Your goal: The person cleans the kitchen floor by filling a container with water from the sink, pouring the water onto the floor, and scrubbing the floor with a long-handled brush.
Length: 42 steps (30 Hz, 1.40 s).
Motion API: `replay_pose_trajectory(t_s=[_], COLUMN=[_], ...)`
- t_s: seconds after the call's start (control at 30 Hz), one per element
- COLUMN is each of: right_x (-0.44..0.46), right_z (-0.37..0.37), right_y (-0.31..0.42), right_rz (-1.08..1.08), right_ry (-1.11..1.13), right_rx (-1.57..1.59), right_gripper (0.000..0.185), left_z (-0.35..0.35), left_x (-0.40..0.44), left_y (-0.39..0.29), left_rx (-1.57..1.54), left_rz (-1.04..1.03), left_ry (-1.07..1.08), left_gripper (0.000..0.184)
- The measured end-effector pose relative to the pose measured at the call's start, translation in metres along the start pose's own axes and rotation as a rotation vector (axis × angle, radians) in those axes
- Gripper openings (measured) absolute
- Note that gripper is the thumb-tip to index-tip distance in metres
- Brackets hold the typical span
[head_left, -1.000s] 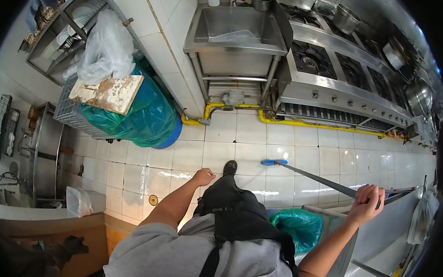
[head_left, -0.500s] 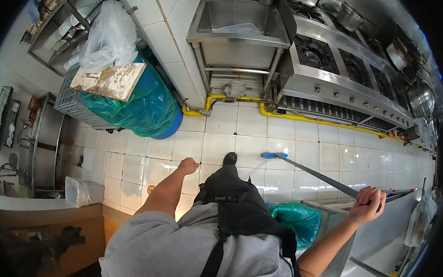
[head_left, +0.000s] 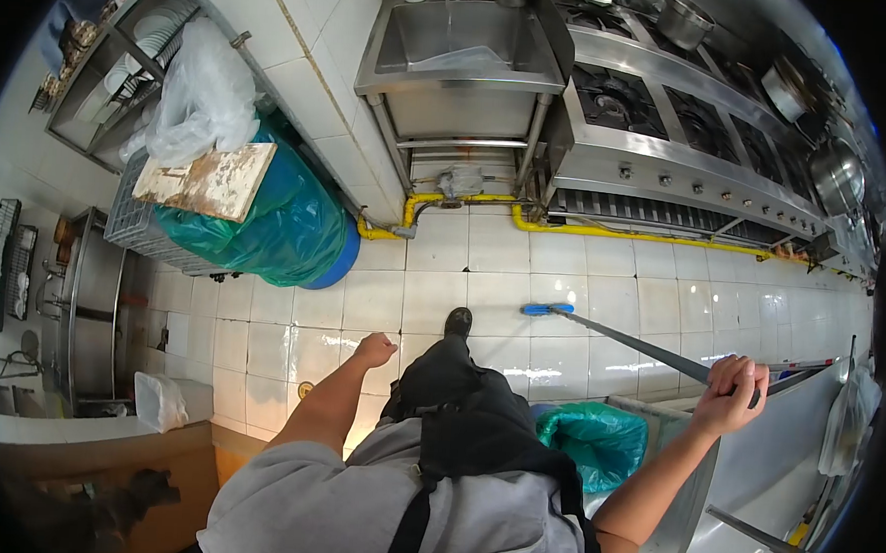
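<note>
My right hand (head_left: pixel 731 394) is wrapped round the upper end of a long dark handle (head_left: pixel 640 349). It belongs to a floor brush whose narrow blue head (head_left: pixel 547 310) rests on the pale tiles in front of my shoe. On the other side, my left hand (head_left: pixel 375 350) hangs in a loose fist over the floor, apart from any object. No held item shows in it.
At the left stands a blue bin (head_left: pixel 336 261) lined with green plastic, a stained board (head_left: pixel 208 181) on top. A steel sink (head_left: pixel 460 77) and gas range (head_left: pixel 669 168) line the front, with a yellow pipe (head_left: pixel 626 232) below. Beside me is a green-lined bin (head_left: pixel 595 440).
The view has shifted slightly. My right hand stays on the brush handle, and the blue head stays at nearly the same floor spot. My left hand has dropped slightly lower in view.
</note>
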State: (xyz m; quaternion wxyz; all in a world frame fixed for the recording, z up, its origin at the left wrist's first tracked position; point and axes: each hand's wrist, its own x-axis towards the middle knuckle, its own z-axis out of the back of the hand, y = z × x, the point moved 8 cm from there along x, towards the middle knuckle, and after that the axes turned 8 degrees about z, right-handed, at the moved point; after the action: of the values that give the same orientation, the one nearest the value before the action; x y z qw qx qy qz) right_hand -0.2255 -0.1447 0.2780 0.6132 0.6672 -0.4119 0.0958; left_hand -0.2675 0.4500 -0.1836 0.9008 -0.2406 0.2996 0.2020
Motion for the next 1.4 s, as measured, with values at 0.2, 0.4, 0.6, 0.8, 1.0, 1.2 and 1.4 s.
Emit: replay_pose_trajectory(t_s=[0.2,0.4,0.6,0.8,1.0,1.2,1.4], right_x=[0.008,0.016,0.038,0.096,0.143,0.159,0.168], right_z=[-0.022,-0.065,-0.102,-0.169,-0.222,-0.253,-0.254], right_y=[-0.006,-0.04,-0.069,-0.071,-0.09,-0.053,-0.015], right_rz=[0.011,-0.125,-0.185,-0.097,-0.108,-0.129,-0.129], right_ry=[0.003,0.164,0.08,0.105,0.289,0.682,0.962], right_rx=[-0.009,0.056,0.11,0.192,0.228,0.396,0.31], right_gripper=[0.024,0.022,0.027,0.024,0.028,0.036,0.026], left_z=[0.012,0.011,-0.008,-0.005,0.054,0.123,0.108], left_x=[0.002,0.02,0.068,0.127,0.163,0.114,-0.043], left_y=[0.003,0.001,0.027,0.014,-0.116,-0.359,-0.579], left_rx=[0.004,-0.029,-0.203,-0.298,-0.384,-0.23,-0.347], left_rz=[0.028,0.035,0.072,0.066,-0.193,-0.914,-1.596], left_ry=[0.017,0.022,0.067,0.081,0.134,0.104,0.533], left_gripper=[0.042,0.042,0.037,0.037,0.028,0.075,0.045])
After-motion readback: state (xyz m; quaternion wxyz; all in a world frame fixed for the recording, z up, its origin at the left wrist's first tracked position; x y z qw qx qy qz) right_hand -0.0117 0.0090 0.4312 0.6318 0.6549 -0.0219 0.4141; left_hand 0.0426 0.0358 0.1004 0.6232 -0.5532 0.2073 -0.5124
